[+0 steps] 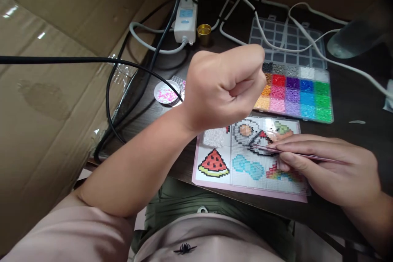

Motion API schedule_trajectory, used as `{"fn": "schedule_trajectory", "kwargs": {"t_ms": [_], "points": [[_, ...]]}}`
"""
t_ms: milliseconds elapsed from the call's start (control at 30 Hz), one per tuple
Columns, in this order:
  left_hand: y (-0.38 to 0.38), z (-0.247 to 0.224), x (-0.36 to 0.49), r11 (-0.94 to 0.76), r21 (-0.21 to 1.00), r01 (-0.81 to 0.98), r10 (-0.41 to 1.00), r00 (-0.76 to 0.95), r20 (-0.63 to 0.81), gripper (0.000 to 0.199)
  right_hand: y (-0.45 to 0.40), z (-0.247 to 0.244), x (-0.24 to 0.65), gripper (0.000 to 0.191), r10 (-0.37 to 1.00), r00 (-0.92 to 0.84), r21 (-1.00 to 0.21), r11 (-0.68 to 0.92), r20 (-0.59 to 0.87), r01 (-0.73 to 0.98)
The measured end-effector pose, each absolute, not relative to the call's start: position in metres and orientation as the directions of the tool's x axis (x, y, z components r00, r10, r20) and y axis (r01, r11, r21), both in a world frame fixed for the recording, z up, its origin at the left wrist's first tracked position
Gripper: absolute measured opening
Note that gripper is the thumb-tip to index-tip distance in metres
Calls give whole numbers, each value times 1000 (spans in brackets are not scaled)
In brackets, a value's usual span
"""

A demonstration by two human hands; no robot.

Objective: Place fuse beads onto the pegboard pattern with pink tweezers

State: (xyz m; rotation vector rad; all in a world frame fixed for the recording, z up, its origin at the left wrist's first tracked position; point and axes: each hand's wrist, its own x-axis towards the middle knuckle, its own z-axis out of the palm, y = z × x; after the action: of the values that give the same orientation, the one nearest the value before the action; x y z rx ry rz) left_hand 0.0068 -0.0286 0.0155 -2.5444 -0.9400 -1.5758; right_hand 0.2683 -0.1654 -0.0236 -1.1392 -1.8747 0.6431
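While one left hand (225,86) clenches, one right hand (344,170) grips tweezers (313,156) — one pair.

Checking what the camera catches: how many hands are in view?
2: the left hand, closed in a raised fist near the middle, and the right hand, lower right, holding tweezers.

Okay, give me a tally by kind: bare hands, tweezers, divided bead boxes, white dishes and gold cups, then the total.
Hands: 2, the left hand and the right hand
Tweezers: 1
Divided bead box: 1
White dish: 1
Gold cup: 1
Total: 6
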Motion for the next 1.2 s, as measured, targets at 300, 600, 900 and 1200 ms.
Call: {"fn": "schedule_trajectory", "kwargs": {"t_ms": [300,600,900,1200], "points": [[-28,11,3,-779,260,570,535,388,751,53,-165,-26,273,28,879,-256,-739,478,403,475],[-21,8,1,-812,249,527,460,318,829,53,-167,-16,270,37,866,-271,-754,500,422,426],[-22,9,6,-812,296,503,477,278,834,58,-159,-11,264,42,828,-293,-711,560,478,424],[-19,6,5,-857,293,424,409,215,887,54,-168,-24,269,33,874,-215,-741,483,435,467]]}}
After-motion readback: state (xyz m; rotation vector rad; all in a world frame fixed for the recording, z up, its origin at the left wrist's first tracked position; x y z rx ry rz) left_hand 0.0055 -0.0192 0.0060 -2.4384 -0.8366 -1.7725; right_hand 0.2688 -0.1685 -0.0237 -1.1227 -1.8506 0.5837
